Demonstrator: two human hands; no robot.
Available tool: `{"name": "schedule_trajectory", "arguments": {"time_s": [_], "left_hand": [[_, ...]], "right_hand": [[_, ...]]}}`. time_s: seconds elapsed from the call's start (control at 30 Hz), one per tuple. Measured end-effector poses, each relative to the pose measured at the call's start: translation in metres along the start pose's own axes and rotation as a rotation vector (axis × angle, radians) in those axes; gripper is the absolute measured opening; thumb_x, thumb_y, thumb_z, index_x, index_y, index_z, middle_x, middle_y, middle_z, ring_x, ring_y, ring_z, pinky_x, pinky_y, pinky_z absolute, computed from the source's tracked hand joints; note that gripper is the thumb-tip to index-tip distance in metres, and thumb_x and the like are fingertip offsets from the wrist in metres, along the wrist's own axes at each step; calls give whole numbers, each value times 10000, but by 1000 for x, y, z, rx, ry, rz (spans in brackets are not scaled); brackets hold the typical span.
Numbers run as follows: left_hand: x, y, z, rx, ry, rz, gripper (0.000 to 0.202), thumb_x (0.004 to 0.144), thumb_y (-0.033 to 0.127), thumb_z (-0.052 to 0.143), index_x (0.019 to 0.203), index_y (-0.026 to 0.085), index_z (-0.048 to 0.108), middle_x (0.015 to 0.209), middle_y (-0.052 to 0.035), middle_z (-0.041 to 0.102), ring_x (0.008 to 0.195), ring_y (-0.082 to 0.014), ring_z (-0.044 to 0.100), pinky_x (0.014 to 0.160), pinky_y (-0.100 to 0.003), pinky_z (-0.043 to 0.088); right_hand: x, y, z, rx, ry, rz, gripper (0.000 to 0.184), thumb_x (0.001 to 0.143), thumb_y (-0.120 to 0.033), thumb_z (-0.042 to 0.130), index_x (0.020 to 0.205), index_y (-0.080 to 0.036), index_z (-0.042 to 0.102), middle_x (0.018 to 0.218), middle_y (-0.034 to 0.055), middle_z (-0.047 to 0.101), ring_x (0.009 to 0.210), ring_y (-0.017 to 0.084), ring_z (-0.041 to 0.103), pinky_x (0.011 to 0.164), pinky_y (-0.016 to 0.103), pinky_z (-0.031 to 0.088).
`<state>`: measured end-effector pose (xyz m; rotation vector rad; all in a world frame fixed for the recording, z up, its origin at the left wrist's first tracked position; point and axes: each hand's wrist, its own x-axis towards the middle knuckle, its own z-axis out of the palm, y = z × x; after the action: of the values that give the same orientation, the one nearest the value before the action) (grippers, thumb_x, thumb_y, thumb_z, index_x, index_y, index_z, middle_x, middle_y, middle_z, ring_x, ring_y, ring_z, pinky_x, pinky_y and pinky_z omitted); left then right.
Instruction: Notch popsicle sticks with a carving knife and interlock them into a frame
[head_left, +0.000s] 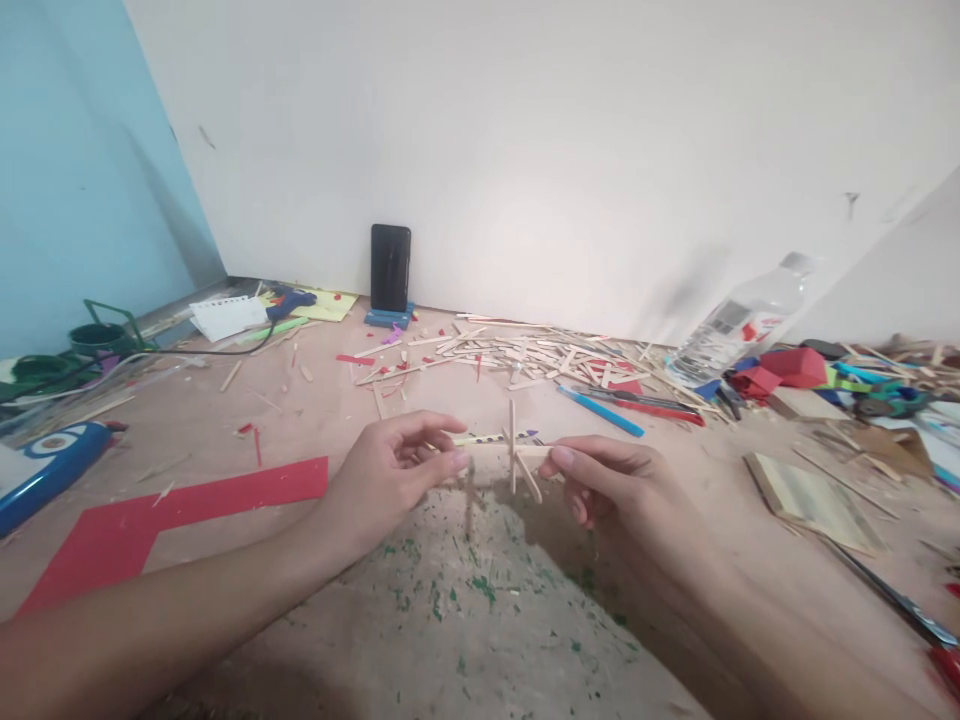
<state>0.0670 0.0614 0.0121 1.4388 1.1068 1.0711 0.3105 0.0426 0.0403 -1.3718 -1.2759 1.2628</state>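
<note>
A small structure of crossed wooden craft sticks (513, 470) is held between my two hands, above the table. My left hand (390, 465) pinches the left end of its long thin stick between thumb and fingers. On the other side, my right hand (619, 475) pinches the short right end between thumb and forefinger. One stick stands upright across the structure and another slants down toward me. Just behind it is a patterned pencil (487, 438) with a purple tip, partly hidden by the sticks.
Loose wooden sticks (525, 352) are heaped along the wall. A black phone (391, 268) leans upright in a blue stand. To the right are a plastic bottle (739, 320), a blue pen (600, 410), a wooden block (814, 500) and scissors (900, 600). Red paper (180, 510) lies left.
</note>
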Motion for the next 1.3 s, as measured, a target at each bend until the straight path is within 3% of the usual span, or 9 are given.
{"name": "schedule_trajectory", "arguments": {"time_s": [0.33,0.47,0.53,0.63,0.7,0.87,1.13,1.3], "left_hand": [[-10,5,1,148,-10,131,131,901,336,757,994,259,810,999,0,794,893,-161,702,815,-269,536],[-11,8,0,179,-83,184,131,905,322,765,1025,280,798,971,24,772,875,-141,686,818,-261,526],[-13,9,1,199,-146,211,281,822,354,858,1086,297,782,1030,29,757,934,-150,684,832,-257,525],[-15,8,0,294,-234,332,727,631,460,979,1275,278,696,1197,-5,714,1112,-199,659,953,-286,519],[-16,7,-1,397,-247,422,835,643,483,971,1369,257,628,1275,-35,681,1195,-219,631,1045,-314,491],[-17,1,-2,528,-196,499,608,847,363,850,1396,273,605,1244,-34,693,1154,-199,649,1034,-311,502],[-16,-1,-2,566,-193,566,602,843,388,856,1374,236,616,1204,-31,718,1118,-187,660,1008,-296,495],[-16,-2,-2,574,-160,568,541,805,433,883,1247,248,631,1132,-21,732,1047,-202,681,932,-319,506]], "right_hand": [[-7,12,12,66,-229,118,366,855,-472,811,710,-150,714,635,5,625,476,76,471,471,236,329],[-9,11,14,62,-287,127,344,821,-461,840,732,-146,734,617,8,631,470,83,473,465,238,314],[-11,10,15,71,-281,120,365,829,-475,826,701,-150,720,595,1,613,467,80,459,465,238,295],[-12,9,15,80,-275,117,402,853,-491,794,657,-155,693,593,-1,605,467,75,446,467,238,284],[-12,9,14,74,-271,120,404,861,-490,784,649,-160,688,580,-5,596,462,74,440,463,236,282],[-11,8,14,33,-266,114,419,866,-512,776,650,-163,691,573,5,604,460,87,453,446,238,305],[-11,6,12,-13,-255,101,400,873,-494,768,662,-167,678,609,14,630,477,87,470,456,231,324],[-12,4,14,-45,-247,87,428,857,-529,777,645,-168,687,586,18,624,466,93,471,458,242,321]]}}
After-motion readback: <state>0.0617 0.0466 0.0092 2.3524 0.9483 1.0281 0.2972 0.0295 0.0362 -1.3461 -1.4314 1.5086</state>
